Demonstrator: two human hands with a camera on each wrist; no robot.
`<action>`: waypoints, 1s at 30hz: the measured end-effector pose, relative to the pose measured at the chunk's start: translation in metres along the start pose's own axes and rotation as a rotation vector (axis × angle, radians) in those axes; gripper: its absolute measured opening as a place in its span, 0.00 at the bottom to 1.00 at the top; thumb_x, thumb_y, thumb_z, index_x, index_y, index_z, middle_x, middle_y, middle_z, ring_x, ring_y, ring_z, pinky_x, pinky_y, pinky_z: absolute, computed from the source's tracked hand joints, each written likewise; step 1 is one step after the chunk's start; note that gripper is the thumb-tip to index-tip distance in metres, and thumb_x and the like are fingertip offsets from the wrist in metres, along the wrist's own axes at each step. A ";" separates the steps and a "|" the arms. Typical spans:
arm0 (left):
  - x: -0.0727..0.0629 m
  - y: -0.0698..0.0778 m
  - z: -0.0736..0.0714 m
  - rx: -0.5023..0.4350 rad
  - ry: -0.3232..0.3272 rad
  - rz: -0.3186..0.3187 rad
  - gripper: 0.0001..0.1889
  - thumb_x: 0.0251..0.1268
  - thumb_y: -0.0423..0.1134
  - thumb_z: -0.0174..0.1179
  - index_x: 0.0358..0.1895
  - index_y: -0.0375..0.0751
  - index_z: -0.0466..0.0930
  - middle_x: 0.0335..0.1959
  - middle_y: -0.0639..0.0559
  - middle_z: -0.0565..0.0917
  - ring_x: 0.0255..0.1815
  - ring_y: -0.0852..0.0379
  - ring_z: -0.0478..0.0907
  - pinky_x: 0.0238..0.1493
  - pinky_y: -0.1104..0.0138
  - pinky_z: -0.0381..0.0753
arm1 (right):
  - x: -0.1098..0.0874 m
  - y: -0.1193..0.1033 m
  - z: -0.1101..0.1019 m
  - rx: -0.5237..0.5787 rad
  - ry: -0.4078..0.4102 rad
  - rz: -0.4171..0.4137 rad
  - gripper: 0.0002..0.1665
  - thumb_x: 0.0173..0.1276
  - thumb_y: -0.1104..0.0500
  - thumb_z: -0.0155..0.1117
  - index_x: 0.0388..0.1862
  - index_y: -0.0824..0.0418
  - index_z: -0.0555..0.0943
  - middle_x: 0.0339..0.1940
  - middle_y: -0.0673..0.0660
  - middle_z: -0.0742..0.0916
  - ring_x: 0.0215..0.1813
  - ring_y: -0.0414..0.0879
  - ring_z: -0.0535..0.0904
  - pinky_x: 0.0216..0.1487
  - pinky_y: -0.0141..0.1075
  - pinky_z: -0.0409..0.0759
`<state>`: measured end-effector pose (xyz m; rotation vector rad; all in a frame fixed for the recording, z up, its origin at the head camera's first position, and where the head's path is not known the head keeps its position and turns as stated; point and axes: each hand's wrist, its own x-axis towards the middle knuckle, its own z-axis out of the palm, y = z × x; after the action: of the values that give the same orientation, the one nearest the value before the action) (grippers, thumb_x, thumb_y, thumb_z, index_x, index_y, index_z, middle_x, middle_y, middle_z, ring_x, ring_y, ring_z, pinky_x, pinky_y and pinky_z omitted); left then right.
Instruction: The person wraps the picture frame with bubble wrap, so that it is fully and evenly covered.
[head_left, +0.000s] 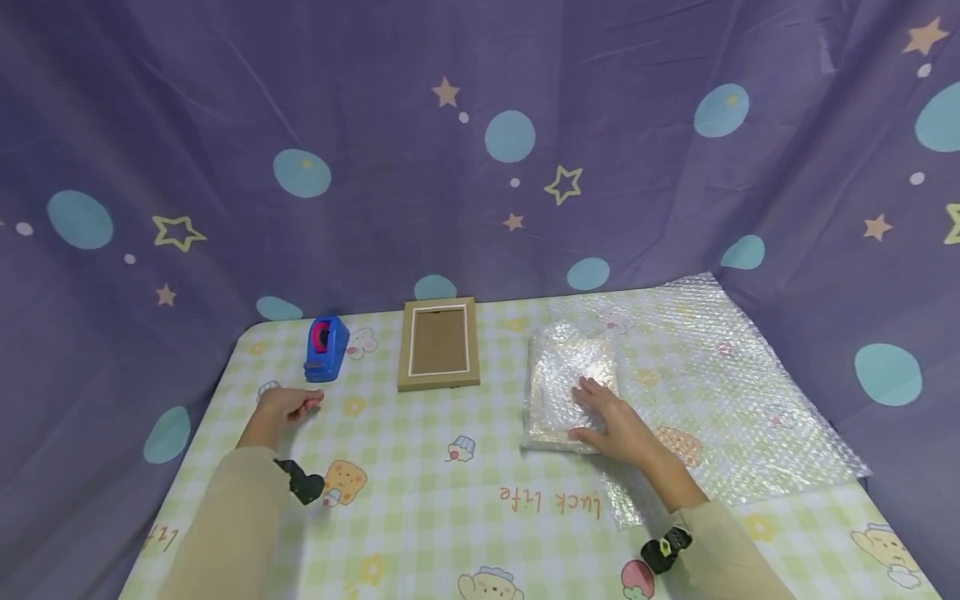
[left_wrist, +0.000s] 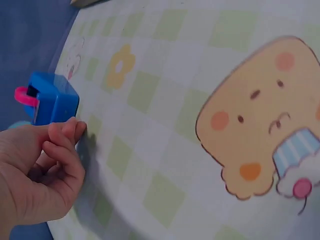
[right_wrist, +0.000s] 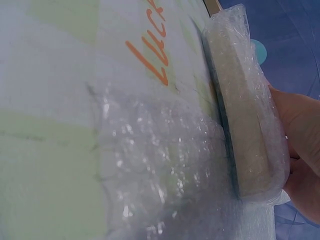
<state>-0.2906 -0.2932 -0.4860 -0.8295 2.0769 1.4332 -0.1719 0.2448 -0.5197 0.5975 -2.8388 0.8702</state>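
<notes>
My left hand [head_left: 291, 405] is just in front of a blue tape dispenser [head_left: 327, 348] with a pink core. In the left wrist view its fingers [left_wrist: 67, 157] are curled in and the fingertips bunch together close to the dispenser; no object shows between them. On the right, a flat rectangular package [head_left: 558, 392] wrapped in bubble wrap lies on the table, its light brown side showing through in the right wrist view. My right hand [head_left: 617, 423] rests on its right part with the fingers spread out. The palm side is hidden from the head view.
A tan picture frame [head_left: 439, 384] with a white inner border lies at the back middle. A large sheet of bubble wrap [head_left: 720, 400] spreads under and right of the package. A checked cloth [head_left: 420, 492] covers the table. Purple curtain [head_left: 405, 167] stands behind and at both sides.
</notes>
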 end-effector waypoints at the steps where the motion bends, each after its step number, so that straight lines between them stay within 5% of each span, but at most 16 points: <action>1: -0.002 -0.001 0.001 -0.004 0.032 0.012 0.15 0.68 0.36 0.57 0.20 0.44 0.80 0.11 0.60 0.79 0.13 0.72 0.70 0.17 0.81 0.69 | 0.000 0.000 0.000 0.000 0.004 -0.005 0.42 0.55 0.51 0.73 0.65 0.69 0.71 0.71 0.70 0.69 0.72 0.67 0.64 0.70 0.59 0.64; 4: -0.008 0.000 0.002 0.096 0.068 0.078 0.14 0.64 0.38 0.61 0.19 0.45 0.81 0.10 0.60 0.78 0.13 0.71 0.70 0.17 0.79 0.70 | 0.000 0.000 0.001 -0.002 0.011 -0.013 0.42 0.55 0.51 0.73 0.65 0.69 0.71 0.70 0.71 0.70 0.71 0.68 0.64 0.70 0.60 0.65; 8: -0.020 0.009 0.004 0.277 0.033 0.204 0.10 0.63 0.42 0.62 0.31 0.38 0.83 0.12 0.62 0.78 0.15 0.70 0.69 0.19 0.77 0.71 | 0.000 0.000 0.000 -0.005 0.008 -0.006 0.42 0.55 0.51 0.73 0.65 0.68 0.71 0.71 0.71 0.69 0.72 0.68 0.64 0.70 0.60 0.64; 14: -0.044 0.032 0.023 0.404 -0.032 0.380 0.22 0.65 0.45 0.60 0.50 0.25 0.78 0.19 0.60 0.82 0.21 0.69 0.75 0.26 0.75 0.78 | 0.000 0.001 0.001 0.000 -0.012 0.013 0.42 0.56 0.50 0.72 0.66 0.68 0.70 0.71 0.70 0.69 0.73 0.67 0.63 0.71 0.59 0.64; 25: -0.069 0.072 0.094 0.514 -0.231 0.700 0.17 0.65 0.41 0.61 0.45 0.27 0.82 0.20 0.54 0.82 0.21 0.63 0.75 0.25 0.72 0.77 | 0.000 -0.003 -0.002 -0.003 -0.037 0.018 0.42 0.57 0.50 0.72 0.66 0.68 0.70 0.72 0.70 0.68 0.73 0.67 0.62 0.71 0.59 0.64; 30: -0.075 0.084 0.131 0.544 -0.322 0.753 0.15 0.63 0.39 0.62 0.44 0.26 0.83 0.19 0.50 0.82 0.20 0.62 0.74 0.25 0.71 0.76 | 0.000 -0.004 -0.002 -0.016 -0.034 0.018 0.42 0.56 0.51 0.72 0.66 0.69 0.70 0.71 0.71 0.69 0.73 0.67 0.63 0.71 0.59 0.64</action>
<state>-0.2919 -0.1314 -0.4241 0.4174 2.4302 1.0995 -0.1707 0.2431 -0.5158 0.5908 -2.8826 0.8481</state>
